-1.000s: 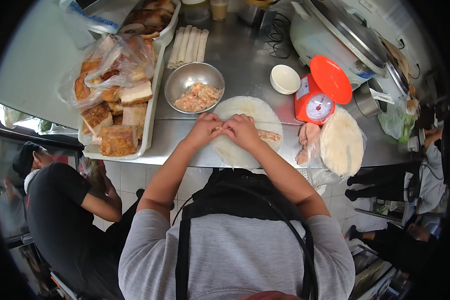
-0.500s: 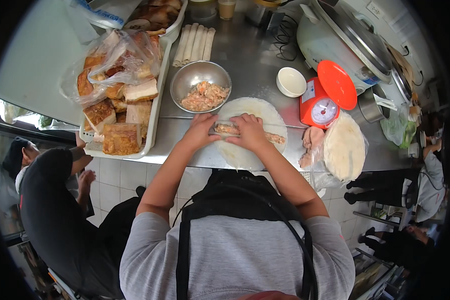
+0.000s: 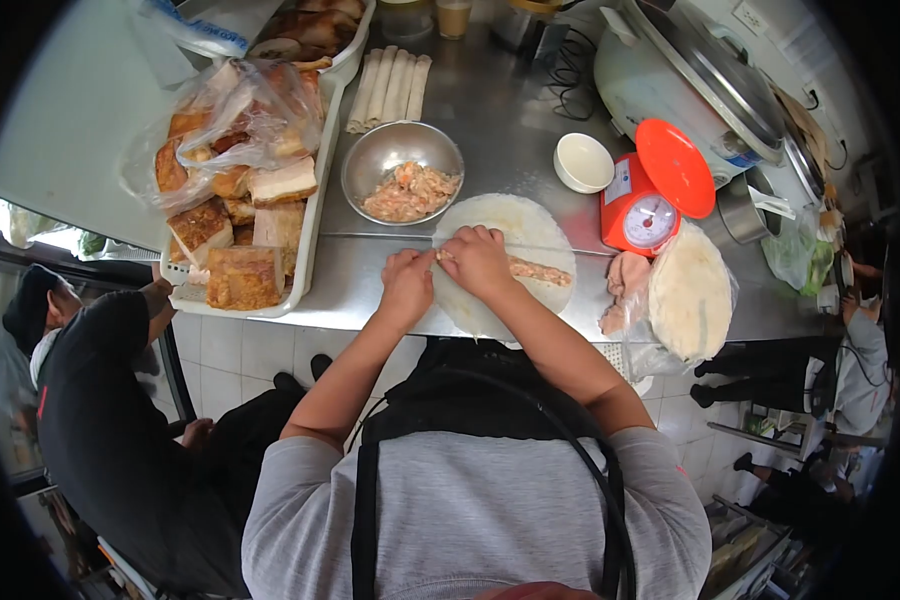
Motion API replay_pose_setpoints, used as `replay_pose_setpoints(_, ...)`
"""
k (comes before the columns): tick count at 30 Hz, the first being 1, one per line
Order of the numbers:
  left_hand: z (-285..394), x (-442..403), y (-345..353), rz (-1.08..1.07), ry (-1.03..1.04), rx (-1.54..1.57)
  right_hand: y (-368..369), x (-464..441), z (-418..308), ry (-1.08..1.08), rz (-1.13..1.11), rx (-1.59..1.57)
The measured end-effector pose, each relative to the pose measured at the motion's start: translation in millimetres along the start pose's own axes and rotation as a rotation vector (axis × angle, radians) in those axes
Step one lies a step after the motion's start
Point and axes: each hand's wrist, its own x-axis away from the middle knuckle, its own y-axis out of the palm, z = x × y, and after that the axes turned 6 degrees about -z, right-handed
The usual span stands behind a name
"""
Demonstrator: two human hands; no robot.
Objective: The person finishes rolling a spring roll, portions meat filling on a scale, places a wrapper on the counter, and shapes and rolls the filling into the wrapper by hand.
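Observation:
A round pale wrapper (image 3: 490,315) lies flat at the counter's front edge, with a strip of minced filling (image 3: 540,271) across it. My left hand (image 3: 407,285) is at the wrapper's left edge, its fingers bent together near the strip's left end. My right hand (image 3: 476,262) lies over the left part of the strip, fingers curled, fingertips pinching filling. The hands nearly touch. Behind them stands a metal bowl (image 3: 375,150) with more minced filling (image 3: 410,192). Several rolled wrappers (image 3: 388,88) lie behind the bowl.
A white tray (image 3: 315,215) of roasted meat (image 3: 243,278) stands left. On the right are a white bowl (image 3: 583,163), a red scale (image 3: 625,215), raw meat (image 3: 624,285), stacked wrappers (image 3: 689,292) and a large cooker (image 3: 660,75). A person in black (image 3: 110,430) is at the left; others stand far right.
Both hands were spread around the strip's left part half a second ago; now their fingers are drawn together there. The right hand has shifted left. The person at the left has lowered an arm.

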Motion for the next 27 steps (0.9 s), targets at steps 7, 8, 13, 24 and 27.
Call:
replay_pose_setpoints(7,-4.5,-5.9,5.9,0.054,0.128,0.051,-8.2,11.5,7.5,-0.017,0.070,-0.005)
replay_pose_setpoints(8,-3.0,-6.3,7.9,0.064,0.123,0.034,-9.4,14.4,11.1,-0.009,0.062,-0.016)
replay_pose_setpoints(13,-4.0,-9.5,9.8,0.060,0.104,0.009,-14.6,26.0,23.2,0.013,0.091,0.023)
replay_pose_setpoints(24,-5.9,-10.5,10.6,0.040,0.090,-0.007,-21.8,51.3,49.3,0.029,0.153,0.005)
replay_pose_setpoints(27,-5.8,-10.4,9.8,0.053,0.103,-0.014,-23.4,56.8,55.2,0.033,0.170,-0.001)
